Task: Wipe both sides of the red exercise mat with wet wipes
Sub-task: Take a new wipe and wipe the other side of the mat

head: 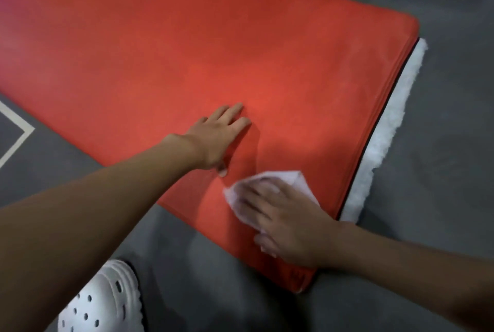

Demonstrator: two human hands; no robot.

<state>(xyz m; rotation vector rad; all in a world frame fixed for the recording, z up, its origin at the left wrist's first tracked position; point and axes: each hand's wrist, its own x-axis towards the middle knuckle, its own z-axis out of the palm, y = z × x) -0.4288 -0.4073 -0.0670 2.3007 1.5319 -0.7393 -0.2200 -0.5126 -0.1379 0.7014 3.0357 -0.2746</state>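
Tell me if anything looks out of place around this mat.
A ragged white fluffy strip sticks out from under the red exercise mat along its right edge; what it is I cannot tell.

The floor (427,144) is dark grey with a mottled, scuffed look and a few paler, cloudy patches at the lower middle. At the far left a white line (16,118) is marked on it: two straight arms meet in a corner pointing right, and both run off the left edge. At the bottom left a white clog (107,302) stands on the floor, its top pierced with small oval holes and its right rim ridged; the bottom edge cuts it off. On the right a white fleece strip (385,131) lies on the floor — slanting from upper right to lower left, woolly, its right edge ragged, with a thin dark band along its left side.
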